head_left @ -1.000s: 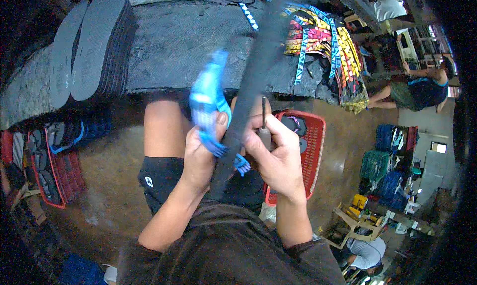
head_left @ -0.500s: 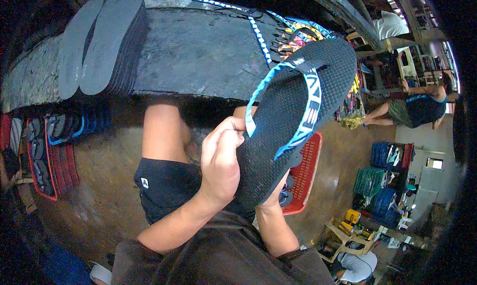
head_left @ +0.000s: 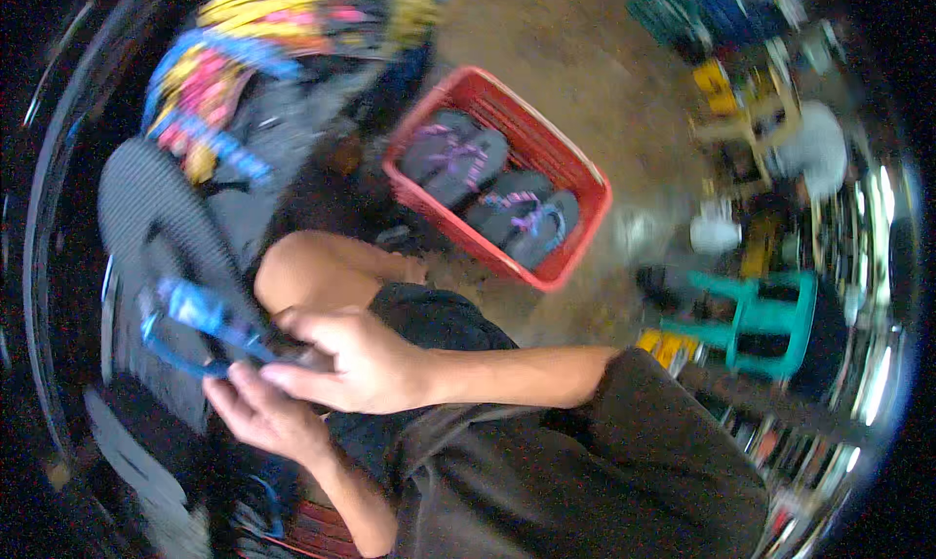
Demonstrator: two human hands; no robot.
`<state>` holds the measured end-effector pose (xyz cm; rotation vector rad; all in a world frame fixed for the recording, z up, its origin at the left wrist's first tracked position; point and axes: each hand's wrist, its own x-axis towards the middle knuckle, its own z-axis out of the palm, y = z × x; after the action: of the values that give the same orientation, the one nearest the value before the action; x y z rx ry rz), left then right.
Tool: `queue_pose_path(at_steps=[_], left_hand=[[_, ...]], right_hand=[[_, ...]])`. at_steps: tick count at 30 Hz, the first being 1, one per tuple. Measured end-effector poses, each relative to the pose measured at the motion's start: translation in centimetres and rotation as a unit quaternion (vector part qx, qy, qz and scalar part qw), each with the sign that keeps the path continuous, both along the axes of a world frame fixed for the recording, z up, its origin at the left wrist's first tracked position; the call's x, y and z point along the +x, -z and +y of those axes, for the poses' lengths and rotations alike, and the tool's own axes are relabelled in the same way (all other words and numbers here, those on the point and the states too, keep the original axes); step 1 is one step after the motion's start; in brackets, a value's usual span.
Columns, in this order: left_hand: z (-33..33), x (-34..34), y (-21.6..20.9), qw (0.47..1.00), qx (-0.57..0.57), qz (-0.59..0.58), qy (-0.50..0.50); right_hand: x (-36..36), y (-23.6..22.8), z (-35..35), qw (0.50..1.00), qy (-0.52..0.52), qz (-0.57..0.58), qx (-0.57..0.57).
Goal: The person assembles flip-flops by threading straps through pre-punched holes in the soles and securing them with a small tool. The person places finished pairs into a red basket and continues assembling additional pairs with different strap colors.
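Observation:
A dark flip-flop sole (head_left: 180,208) with a textured top slants over the left of the view, its lower end toward my hands. My right hand (head_left: 366,359) is closed around that lower end. A patterned blue strap (head_left: 195,306) loops beside the sole, smeared by motion; how it joins the sole cannot be made out. My left hand (head_left: 278,418) lies just below my right one, its fingers closed at the strap's end, though blur hides the exact grip. Straps in yellow, pink and blue (head_left: 219,81) lie heaped on the dark workbench (head_left: 292,120) beyond the sole.
A red plastic crate (head_left: 585,232) stands on the floor, holding flip-flops (head_left: 468,169) with pink and blue straps. Grey soles (head_left: 136,457) lie at the lower left. At the right are a green plastic chair (head_left: 770,320) and a person in a light top (head_left: 814,150).
My view has swung to the right, bringing the crate toward the middle. The flip-flop has moved left in the picture and turned; my right hand now shows on its lower end.

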<state>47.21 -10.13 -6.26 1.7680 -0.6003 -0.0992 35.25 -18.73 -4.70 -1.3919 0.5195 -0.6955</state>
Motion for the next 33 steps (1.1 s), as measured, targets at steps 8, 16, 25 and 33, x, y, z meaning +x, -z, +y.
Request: queue_pose_path(at_steps=[8,16,25,33], left_hand=[[-8.5,-7.8,3.7,0.977,0.074,-0.115,0.163],[-16.8,-17.5,10.0,0.754,0.271,-0.2,0.564],[-14.5,-15.0,8.7,0.691,0.331,-0.189,0.614],[-13.2,-11.5,5.9,0.745,0.314,-0.124,0.575]], right_hand=[[-9.2,5.5,-4.4,0.962,0.251,-0.012,0.11],[-23.8,16.1,-6.1,0.829,0.314,0.013,0.462],[-29.9,40.4,-12.5,0.7,0.375,0.152,0.588],[-28.3,41.7,-13.4,0.714,0.357,0.358,0.485]])
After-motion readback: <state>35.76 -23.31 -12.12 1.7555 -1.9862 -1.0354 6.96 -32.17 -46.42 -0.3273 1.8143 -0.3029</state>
